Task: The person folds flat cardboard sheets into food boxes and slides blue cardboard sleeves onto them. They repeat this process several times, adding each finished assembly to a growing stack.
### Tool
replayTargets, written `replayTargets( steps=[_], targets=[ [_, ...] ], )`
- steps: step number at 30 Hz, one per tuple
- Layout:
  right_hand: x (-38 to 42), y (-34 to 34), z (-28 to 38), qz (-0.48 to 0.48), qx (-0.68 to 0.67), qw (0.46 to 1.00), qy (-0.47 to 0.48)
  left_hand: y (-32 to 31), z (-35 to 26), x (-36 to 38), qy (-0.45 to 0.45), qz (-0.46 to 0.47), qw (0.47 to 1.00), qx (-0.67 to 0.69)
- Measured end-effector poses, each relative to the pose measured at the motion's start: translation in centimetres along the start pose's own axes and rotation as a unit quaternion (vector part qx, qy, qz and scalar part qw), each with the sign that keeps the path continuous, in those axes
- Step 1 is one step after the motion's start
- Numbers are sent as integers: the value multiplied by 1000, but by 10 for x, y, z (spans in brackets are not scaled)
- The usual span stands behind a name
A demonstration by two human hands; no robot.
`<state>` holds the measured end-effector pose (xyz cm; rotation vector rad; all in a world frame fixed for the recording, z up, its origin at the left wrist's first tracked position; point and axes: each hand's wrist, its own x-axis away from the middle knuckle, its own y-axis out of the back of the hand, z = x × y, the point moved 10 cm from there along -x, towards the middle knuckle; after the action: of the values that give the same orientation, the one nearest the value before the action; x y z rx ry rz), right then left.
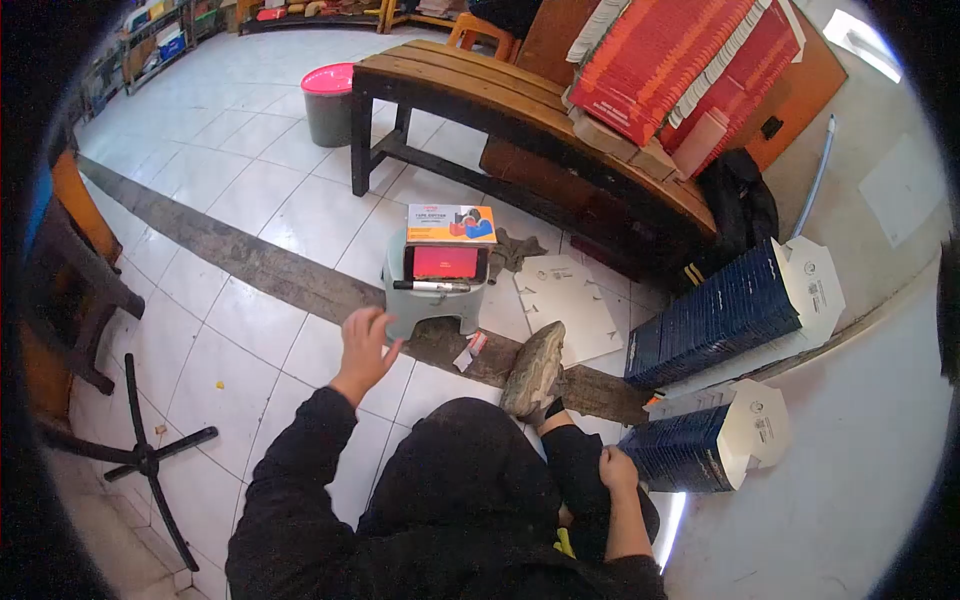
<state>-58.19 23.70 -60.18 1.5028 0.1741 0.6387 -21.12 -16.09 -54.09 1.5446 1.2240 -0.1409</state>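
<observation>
Reaching toward the grey plastic stool [432, 292], the left hand [366, 345] hovers just beside its lower left corner, fingers [380, 318] loosely spread and holding nothing. On the stool sit a red flat box [445, 262], a black marker [432, 286] lying in front of it, and an orange tape-dispenser carton [451, 224] behind. The right hand [617, 470] rests at 4 o'clock against the person's bent knee, fingers curled, empty. A shoe [535, 368] lies on the tiled floor [230, 350] at 4 o'clock of the stool. Stacks of dark blue flat cartons [715, 320] stand at 3 o'clock. A wooden bench [470, 85] stands at 12 o'clock, carrying red cartons [665, 55].
</observation>
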Motion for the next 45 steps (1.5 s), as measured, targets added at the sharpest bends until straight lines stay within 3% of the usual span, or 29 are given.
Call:
replayTargets(
  steps=[2, 5, 7, 9, 11, 13, 15, 17, 18, 20, 23, 24, 25, 27, 28, 29, 30, 32, 33, 34, 35, 37, 38, 41, 43, 44, 45],
  targets=[
    [-30, -30, 2, 38, 26, 999, -12, 10, 9, 67, 11, 83, 996, -5],
    [-78, -72, 45, 104, 15, 989, 105, 41, 34, 208, 82, 257, 963, -30],
    [-97, -75, 71, 126, -45, 990, 37, 90, 41, 291, 152, 320, 934, -49],
    [-120, -93, 79, 135, -106, 985, 0, 154, 41, 355, 206, 293, 931, -67],
    [-111, -102, 78, 172, -14, 981, -92, 204, 47, 425, 302, 286, 905, -88],
    [-102, -108, 83, 187, -22, 977, -96, 236, 51, 485, 351, 260, 895, -89],
    [-101, -94, 89, 141, 10, 988, -55, 249, 49, 515, 330, 271, 896, -122],
    [-82, -78, 102, 136, 73, 986, -68, 246, 43, 502, 417, 392, 809, -132],
    [-66, -67, 119, 144, 97, 984, -48, 234, 36, 496, 406, 386, 818, -125],
    [-23, -48, 151, 171, 127, 977, -13, 232, 51, 515, 447, 479, 720, -229],
    [6, -12, 173, 122, 127, 984, -15, 232, 53, 517, 436, 516, 708, -206],
    [16, 7, 188, 62, 112, 992, 16, 235, 47, 510, 424, 497, 716, -246],
    [15, 8, 194, 104, 120, 987, 20, 234, 45, 521, 410, 513, 713, -245],
    [63, 46, 235, 53, 101, 989, 89, 242, 44, 517, 374, 321, 843, -215],
    [86, 52, 255, 61, 76, 989, 111, 226, 66, 537, 366, 334, 842, -215],
    [120, 54, 278, 100, 68, 982, 147, 224, 79, 531, 203, 222, 882, -364],
    [154, 44, 296, 147, 67, 970, 180, 232, 52, 540, 30, 103, 870, -481],
    [196, -15, 309, 248, 205, 917, 236, 237, 51, 536, 253, 176, 904, -296],
    [215, -36, 318, 205, 247, 895, 308, 242, 48, 521, 333, 234, 884, -231],
    [224, -48, 328, 85, 228, 886, 396, 241, 46, 508, 394, 293, 852, -183],
    [226, -49, 338, 78, 224, 882, 407, 236, 47, 510, 397, 306, 846, -183],
    [227, -46, 353, 211, 236, 883, 347, 233, 56, 527, 405, 338, 823, -209],
    [235, -44, 358, 225, 228, 881, 349, 234, 56, 531, 404, 350, 816, -219],
    [236, -38, 361, 245, 204, 876, 362, 237, 51, 517, 357, 291, 857, -230],
    [245, -12, 377, 184, 23, 855, 483, 238, 49, 523, 333, 289, 864, -245],
    [234, -10, 373, 186, 14, 859, 476, 235, 49, 530, 323, 296, 864, -247],
    [230, -8, 376, 232, -79, 838, 488, 235, 49, 535, 288, 283, 874, -270]
  ],
)
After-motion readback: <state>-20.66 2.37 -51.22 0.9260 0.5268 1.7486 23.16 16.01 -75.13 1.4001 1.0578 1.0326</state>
